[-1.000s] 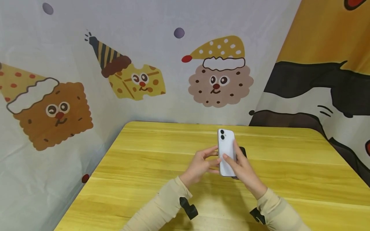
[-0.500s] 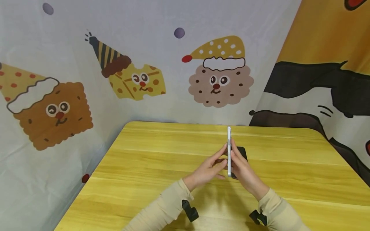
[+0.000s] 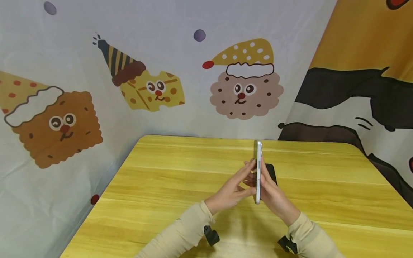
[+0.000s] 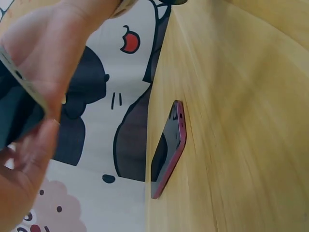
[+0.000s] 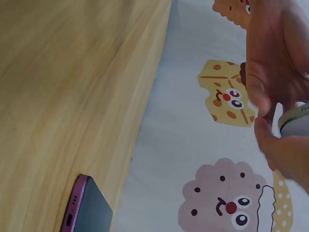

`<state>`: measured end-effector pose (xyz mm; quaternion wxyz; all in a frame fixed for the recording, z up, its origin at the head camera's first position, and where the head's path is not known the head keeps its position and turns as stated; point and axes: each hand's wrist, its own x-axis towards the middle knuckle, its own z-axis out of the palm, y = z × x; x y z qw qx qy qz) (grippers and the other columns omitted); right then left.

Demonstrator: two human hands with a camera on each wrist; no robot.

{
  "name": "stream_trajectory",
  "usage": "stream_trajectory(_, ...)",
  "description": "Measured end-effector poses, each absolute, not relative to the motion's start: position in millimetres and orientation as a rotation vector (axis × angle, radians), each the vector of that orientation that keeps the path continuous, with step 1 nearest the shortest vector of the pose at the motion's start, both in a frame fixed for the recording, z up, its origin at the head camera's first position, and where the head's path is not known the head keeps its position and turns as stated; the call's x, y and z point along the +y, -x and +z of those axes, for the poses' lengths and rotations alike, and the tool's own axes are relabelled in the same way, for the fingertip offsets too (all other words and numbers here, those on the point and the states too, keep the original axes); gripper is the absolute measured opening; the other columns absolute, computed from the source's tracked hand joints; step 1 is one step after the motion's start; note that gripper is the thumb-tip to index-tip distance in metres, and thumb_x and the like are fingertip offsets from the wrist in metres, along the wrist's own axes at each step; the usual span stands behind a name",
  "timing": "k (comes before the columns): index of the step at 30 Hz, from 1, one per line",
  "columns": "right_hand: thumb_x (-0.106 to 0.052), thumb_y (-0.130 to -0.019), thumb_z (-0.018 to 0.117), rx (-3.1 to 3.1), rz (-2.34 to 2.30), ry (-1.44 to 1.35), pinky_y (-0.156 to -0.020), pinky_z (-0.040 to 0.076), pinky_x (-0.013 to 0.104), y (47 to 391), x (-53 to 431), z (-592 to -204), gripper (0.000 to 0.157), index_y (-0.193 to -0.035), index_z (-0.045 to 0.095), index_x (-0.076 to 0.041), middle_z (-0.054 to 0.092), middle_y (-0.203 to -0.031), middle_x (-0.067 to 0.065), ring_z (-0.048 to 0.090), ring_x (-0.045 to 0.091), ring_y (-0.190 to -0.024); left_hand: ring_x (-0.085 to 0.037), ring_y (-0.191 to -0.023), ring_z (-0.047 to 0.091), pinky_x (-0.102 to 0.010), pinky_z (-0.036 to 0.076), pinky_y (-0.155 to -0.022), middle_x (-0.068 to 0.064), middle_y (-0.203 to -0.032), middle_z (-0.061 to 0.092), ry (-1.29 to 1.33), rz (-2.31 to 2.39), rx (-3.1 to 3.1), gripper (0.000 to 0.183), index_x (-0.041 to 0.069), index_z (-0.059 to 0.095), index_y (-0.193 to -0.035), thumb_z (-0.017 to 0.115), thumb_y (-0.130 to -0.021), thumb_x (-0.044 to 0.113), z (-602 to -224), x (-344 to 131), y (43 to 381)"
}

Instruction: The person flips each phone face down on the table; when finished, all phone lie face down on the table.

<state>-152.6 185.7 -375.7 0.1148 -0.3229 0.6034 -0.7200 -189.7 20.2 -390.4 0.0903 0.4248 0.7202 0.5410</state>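
Note:
A pale smartphone (image 3: 259, 168) stands nearly edge-on above the table, held between both hands. My left hand (image 3: 227, 193) has fingers and thumb against its left side, the thumb low near the edge. My right hand (image 3: 279, 200) grips it from the other side, fingers stretched up along the back. The left wrist view shows the dark screen (image 4: 17, 106) with a palm behind it; part of the light back (image 5: 297, 126) appears in the right wrist view. Behind the right hand lies a second smartphone (image 4: 169, 150), screen up, with a reddish-pink edge.
The yellow wood-grain table (image 3: 161, 172) reaches to a white cloth wall (image 3: 171, 21) printed with cartoon snacks. At the right hangs an orange, black and white printed cloth (image 3: 364, 53). A small black device (image 3: 211, 235) is strapped at each wrist.
A second ago the pale smartphone showed its back and camera lenses; it has been turned edge-on and has shifted slightly right. The second smartphone has stayed in place.

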Motion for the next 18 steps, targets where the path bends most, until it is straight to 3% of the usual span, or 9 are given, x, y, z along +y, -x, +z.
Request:
stream_trajectory(3, -0.022, -0.099, 0.012, 1.763, -2.061, 1.05, -0.1, 0.033, 0.017, 151.1, 186.6, -375.2, 0.054, -0.136, -0.025, -0.035, -0.009, -0.151, 0.004, 0.03, 0.001, -0.128, -0.025, -0.133, 0.025, -0.016, 0.048, -0.071, 0.003, -0.151, -0.001, -1.368, 1.548, 2.188, 0.081, 0.027, 0.003, -0.144, 0.034, -0.077, 0.06, -392.1, 18.3, 190.9)
stream_trajectory(5, -0.02, -0.099, 0.014, 1.823, -2.014, 1.105, -0.1, 0.032, 0.016, 149.9, 187.0, -374.1, 0.056, -0.136, -0.026, -0.032, -0.006, -0.151, 0.001, 0.029, 0.001, -0.129, -0.026, -0.13, 0.03, -0.015, 0.048, -0.07, 0.003, -0.151, -0.003, -1.429, 1.513, 2.215, 0.084, 0.026, 0.001, -0.144, 0.031, -0.075, 0.063, -392.3, 16.5, 190.7)
stream_trajectory(11, 0.002, -0.095, 0.012, 1.908, -1.922, 1.321, -0.102, 0.031, 0.018, 148.7, 185.3, -372.8, 0.061, -0.136, -0.027, -0.022, -0.009, -0.149, 0.014, 0.022, 0.008, -0.134, -0.021, -0.112, 0.048, -0.013, 0.048, -0.068, 0.004, -0.151, 0.002, -1.526, 1.49, 2.261, 0.086, 0.028, -0.005, -0.143, 0.038, -0.074, 0.054, -392.5, 13.8, 190.1)
stream_trajectory(18, 0.001, -0.096, 0.013, 1.914, -1.949, 1.394, -0.105, 0.029, 0.02, 148.6, 181.9, -376.7, 0.061, -0.136, -0.027, -0.019, -0.007, -0.149, 0.016, 0.021, 0.012, -0.136, -0.016, -0.101, 0.055, -0.01, 0.048, -0.066, 0.005, -0.15, 0.011, -1.562, 1.456, 2.336, 0.087, 0.028, -0.004, -0.143, 0.04, -0.072, 0.053, -390.5, 13.7, 189.5)
